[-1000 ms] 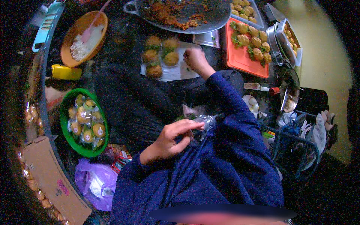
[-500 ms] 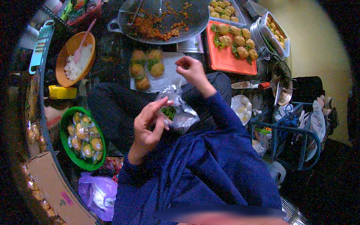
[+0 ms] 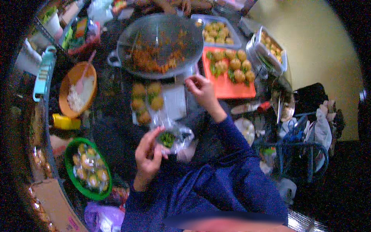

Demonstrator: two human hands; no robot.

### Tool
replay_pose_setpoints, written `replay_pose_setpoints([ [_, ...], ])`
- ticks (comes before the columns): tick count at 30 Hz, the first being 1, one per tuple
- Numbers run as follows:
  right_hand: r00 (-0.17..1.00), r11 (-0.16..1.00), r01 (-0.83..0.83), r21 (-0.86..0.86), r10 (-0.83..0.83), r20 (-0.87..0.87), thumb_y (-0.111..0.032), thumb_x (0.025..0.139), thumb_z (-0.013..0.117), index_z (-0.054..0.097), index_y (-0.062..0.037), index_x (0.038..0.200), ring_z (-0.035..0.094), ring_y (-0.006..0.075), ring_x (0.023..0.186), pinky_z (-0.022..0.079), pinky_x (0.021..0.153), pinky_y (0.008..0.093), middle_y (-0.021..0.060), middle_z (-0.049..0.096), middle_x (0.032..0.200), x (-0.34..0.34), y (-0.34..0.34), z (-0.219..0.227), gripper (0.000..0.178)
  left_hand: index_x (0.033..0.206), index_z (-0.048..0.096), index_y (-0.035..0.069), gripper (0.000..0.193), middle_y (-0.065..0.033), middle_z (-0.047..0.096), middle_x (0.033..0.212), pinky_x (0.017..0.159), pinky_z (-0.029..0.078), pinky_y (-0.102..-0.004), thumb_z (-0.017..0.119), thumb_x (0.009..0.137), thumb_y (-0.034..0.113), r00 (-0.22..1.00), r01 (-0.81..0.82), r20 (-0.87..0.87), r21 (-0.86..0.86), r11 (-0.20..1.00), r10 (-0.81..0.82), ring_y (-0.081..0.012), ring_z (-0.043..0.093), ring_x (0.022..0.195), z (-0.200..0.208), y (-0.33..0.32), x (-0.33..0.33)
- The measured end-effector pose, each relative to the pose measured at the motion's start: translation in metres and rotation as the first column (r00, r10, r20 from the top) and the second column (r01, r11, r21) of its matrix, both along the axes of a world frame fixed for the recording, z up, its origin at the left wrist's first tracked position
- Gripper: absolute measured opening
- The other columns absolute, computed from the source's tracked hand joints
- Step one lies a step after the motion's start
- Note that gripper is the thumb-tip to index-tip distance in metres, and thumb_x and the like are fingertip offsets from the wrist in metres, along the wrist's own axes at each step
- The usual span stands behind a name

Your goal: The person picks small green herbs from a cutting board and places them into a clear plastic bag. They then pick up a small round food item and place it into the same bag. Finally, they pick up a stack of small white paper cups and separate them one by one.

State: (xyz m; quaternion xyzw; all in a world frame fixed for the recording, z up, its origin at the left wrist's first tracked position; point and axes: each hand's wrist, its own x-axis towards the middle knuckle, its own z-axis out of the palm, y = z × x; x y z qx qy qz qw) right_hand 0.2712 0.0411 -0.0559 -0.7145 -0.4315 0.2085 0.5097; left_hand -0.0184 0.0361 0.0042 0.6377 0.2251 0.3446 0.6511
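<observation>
Clear thin plastic bag [image 3: 172, 135] with something green inside sits in the left hand [image 3: 148, 154], raised above the dark tabletop [image 3: 112, 127], just below the small group of round yellow-brown snack balls [image 3: 146, 101] on a pale sheet. The left hand pinches the bag at its lower left side, thumb and fingers pressed together on the film. I judge the bag to be very light, soft and a little slippery; it will crumple and not keep its shape, so the best place to take it is the gathered film near the mouth, not the filled bottom. Its long axis seems to run from lower right to upper left, with the loose open end pointing up toward the snack balls, but the blur makes this uncertain.

The right hand [image 3: 201, 87] is stretched forward, near the edge of the orange rectangular tray [image 3: 232, 87] with more balls and green leaves. Its fingers are curled together as for a pinch; what they hold I cannot tell. Behind it stands a big grey metal pan [image 3: 160, 44] with reddish filling. At the left are an orange bowl [image 3: 77, 91] with white food and a green round basket [image 3: 87, 168] of wrapped balls.
</observation>
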Motion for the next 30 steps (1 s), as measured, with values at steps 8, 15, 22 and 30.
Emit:
replay_pose_setpoints([
  [8, 0.833, 0.891, 0.384, -0.243, -0.221, 0.506, -0.013, 0.086, 0.058, 0.035, -0.0013, 0.133, 0.049, 0.0491, 0.108, 0.045, 0.087, 0.0545, 0.0268, 0.047, 0.119, 0.082, 0.093, -0.165, 0.054, 0.13, 0.047, -0.006, 0.048, -0.0192, 0.051, 0.131, 0.063, 0.053, -0.0245, 0.043, 0.082, -0.011, 0.996, 0.084, -0.039, -0.008, 0.996, -0.084, -0.0164, 0.065, 0.077, 0.003, 0.008, -0.002],
  [15, 0.76, 0.931, 0.355, -0.084, -0.234, 0.607, -0.014, 0.089, 0.052, 0.053, 0.0002, 0.11, 0.059, 0.0388, 0.088, 0.05, 0.074, 0.0444, 0.0218, 0.058, 0.1, 0.072, 0.09, -0.188, 0.026, 0.13, 0.046, -0.006, 0.046, -0.0189, 0.051, 0.13, 0.065, 0.053, -0.0246, 0.044, 0.084, -0.01, 0.995, 0.088, -0.031, -0.109, 0.99, -0.092, -0.016, 0.065, 0.08, 0.008, 0.011, -0.002],
  [22, 0.762, 0.919, 0.287, -0.27, -0.048, 0.646, -0.014, 0.084, 0.056, 0.06, -0.0014, 0.101, 0.063, 0.0383, 0.086, 0.052, 0.073, 0.0444, 0.0208, 0.061, 0.097, 0.08, 0.074, -0.19, 0.022, 0.13, 0.047, -0.006, 0.044, -0.0177, 0.05, 0.132, 0.065, 0.053, -0.0239, 0.044, 0.086, -0.008, 0.995, 0.102, -0.003, -0.143, 0.984, -0.103, -0.0142, 0.063, 0.079, 0.008, 0.006, 0.007],
  [30, 0.846, 0.9, 0.406, -0.162, -0.303, 0.438, -0.009, 0.081, 0.056, 0.065, 0.0008, 0.087, 0.065, 0.0366, 0.082, 0.051, 0.074, 0.0457, 0.0232, 0.064, 0.084, 0.08, 0.08, -0.173, 0.015, 0.13, 0.048, -0.006, 0.045, -0.0181, 0.053, 0.129, 0.065, 0.054, -0.0233, 0.044, 0.085, -0.008, 0.995, 0.064, -0.065, -0.085, 0.994, -0.07, -0.014, 0.064, 0.077, 0.011, 0.005, 0.001],
])
